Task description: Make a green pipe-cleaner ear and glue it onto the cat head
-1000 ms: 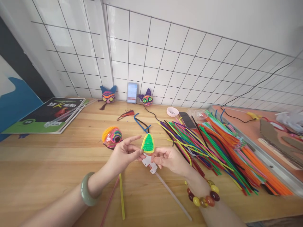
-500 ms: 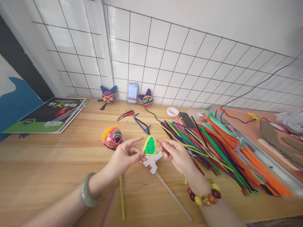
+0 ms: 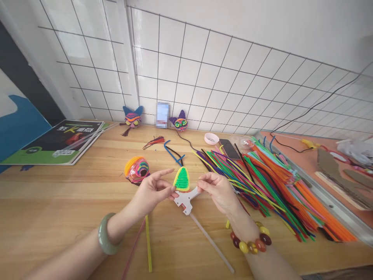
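Drawn away from the green piece [image 3: 182, 179] since a second ago, the right hand [image 3: 218, 192] has thumb and forefinger closed together at the handle of the glue gun [image 3: 184, 200]; whether they touch it or pinch anything is unclear. The left hand [image 3: 153, 190] grips the yellow-rimmed piece by its lower left edge, above the bench. Piece and fingers cover the gun's upper part, so its nozzle cannot be made out. A pale stick [image 3: 212, 244] runs from the gun toward the bottom of the view. Both forearms are cut off by the frame. The screen [image 3: 162, 115] against the wall is pixelated and unreadable, and the clear domes [image 3: 246, 142] blend with what lies behind them. Pipe cleaners [image 3: 271, 186] overlap too thickly to count, partly covered by the right hand. The striped ball [image 3: 136, 170] sits just beside the left hand.

The bench [image 3: 87, 206] is light, grained wood. Two eared heads, one blue-eared [image 3: 133, 120], one purple-eared [image 3: 180, 123], stand near a white wall [image 3: 204, 89] with dark grid lines. Magazines [image 3: 37, 153] lie at the left; at the right, an orange surface [image 3: 309, 157] bears cardboard [image 3: 332, 169] and a plastic bag [image 3: 355, 149], cropped by the edge.
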Demonstrator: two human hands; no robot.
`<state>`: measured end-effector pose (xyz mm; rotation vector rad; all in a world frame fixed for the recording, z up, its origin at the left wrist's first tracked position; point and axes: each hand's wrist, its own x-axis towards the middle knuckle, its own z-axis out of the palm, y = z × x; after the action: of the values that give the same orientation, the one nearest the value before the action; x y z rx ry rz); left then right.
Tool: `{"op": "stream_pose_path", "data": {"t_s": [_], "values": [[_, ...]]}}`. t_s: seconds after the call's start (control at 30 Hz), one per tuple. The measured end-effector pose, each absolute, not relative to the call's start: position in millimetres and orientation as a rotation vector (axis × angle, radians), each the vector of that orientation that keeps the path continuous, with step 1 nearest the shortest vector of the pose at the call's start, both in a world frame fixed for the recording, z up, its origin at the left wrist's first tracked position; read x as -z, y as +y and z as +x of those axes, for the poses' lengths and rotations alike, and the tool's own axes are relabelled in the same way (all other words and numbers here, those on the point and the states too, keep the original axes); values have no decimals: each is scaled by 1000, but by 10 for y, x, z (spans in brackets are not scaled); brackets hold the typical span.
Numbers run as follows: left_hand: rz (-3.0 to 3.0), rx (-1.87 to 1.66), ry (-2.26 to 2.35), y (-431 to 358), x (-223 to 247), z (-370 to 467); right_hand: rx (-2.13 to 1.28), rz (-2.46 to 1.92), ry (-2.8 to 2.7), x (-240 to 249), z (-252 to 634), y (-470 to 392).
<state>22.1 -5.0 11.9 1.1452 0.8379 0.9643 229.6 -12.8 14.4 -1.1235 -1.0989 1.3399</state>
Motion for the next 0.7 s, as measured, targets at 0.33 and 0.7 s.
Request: {"op": "stream_pose_path", "data": {"t_s": [0.33,0.7], "values": [[1137,-1055,887,-24,-231,157,-1389,-1111,-1184,-174,2289,-155],[1100,-1057,879,-21,-218,156,-1263,-1215,-1192,-194,2274,-195]]}}
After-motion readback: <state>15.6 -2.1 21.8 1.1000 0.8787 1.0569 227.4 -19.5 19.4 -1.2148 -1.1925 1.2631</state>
